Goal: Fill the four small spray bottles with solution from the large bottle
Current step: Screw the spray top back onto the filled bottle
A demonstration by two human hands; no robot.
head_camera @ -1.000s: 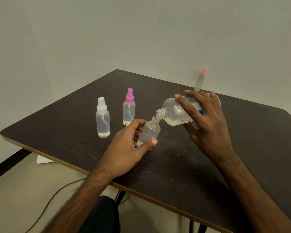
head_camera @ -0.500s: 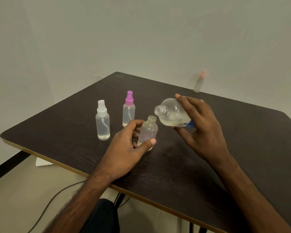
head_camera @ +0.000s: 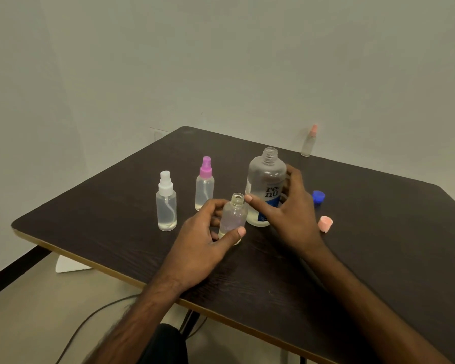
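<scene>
Uncapped small bottle [head_camera: 233, 219] stands on table [head_camera: 378, 232], left hand [head_camera: 202, 237] gripping it; right hand [head_camera: 289, 214] curls round upright large bottle [head_camera: 267, 185] just beside. Likely next — fetch pink cap [head_camera: 325, 223], thread it square, bottle held steady.

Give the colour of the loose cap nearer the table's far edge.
Blue; the cap shows best in the head view.

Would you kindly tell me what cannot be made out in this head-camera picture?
Head view: liquid level in the uncapped small bottle; the left hand gripping it covers its lower body.
Head view: right side and part of the label of the large bottle; the right hand holding it hides them.
Head view: contents of the far spray bottle; too small and blurred.
</scene>
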